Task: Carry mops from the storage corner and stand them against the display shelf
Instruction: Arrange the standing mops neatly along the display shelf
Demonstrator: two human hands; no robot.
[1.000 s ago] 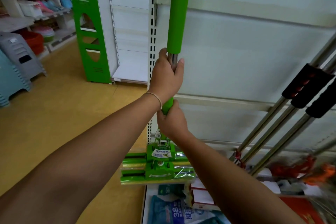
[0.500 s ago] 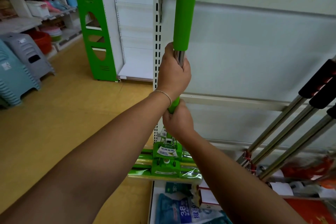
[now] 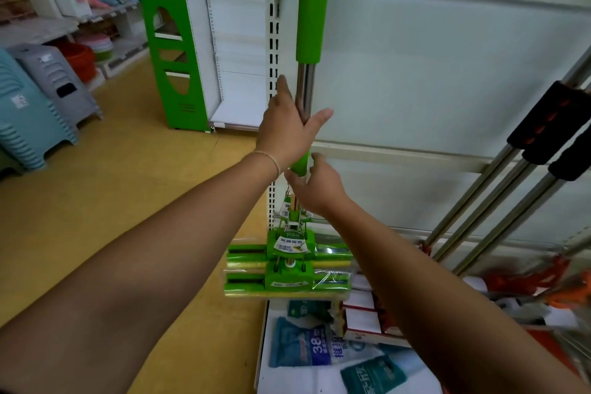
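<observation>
A green sponge mop stands upright against the white display shelf [image 3: 447,73]. Its green handle sleeve [image 3: 313,9] rises past the top of the view, and its green and yellow head [image 3: 287,269] sits low at the shelf's base edge. My left hand [image 3: 286,128] is against the steel pole [image 3: 305,86] with fingers and thumb spread. Just below, my right hand [image 3: 319,189] hovers with fingers apart beside the lower green grip [image 3: 300,165]. Neither hand is closed around the mop.
Three steel-poled mops with black grips [image 3: 479,201] lean against the shelf at the right, their orange heads [image 3: 543,275] low down. Blue packets [image 3: 307,345] lie on the shelf base. Stacked plastic stools [image 3: 28,112] and a green shelf end panel [image 3: 169,41] stand at the left on the yellow floor.
Both hands were gripping the mop pole; now their fingers have opened and loosened from it. The mop stays upright against the shelf.
</observation>
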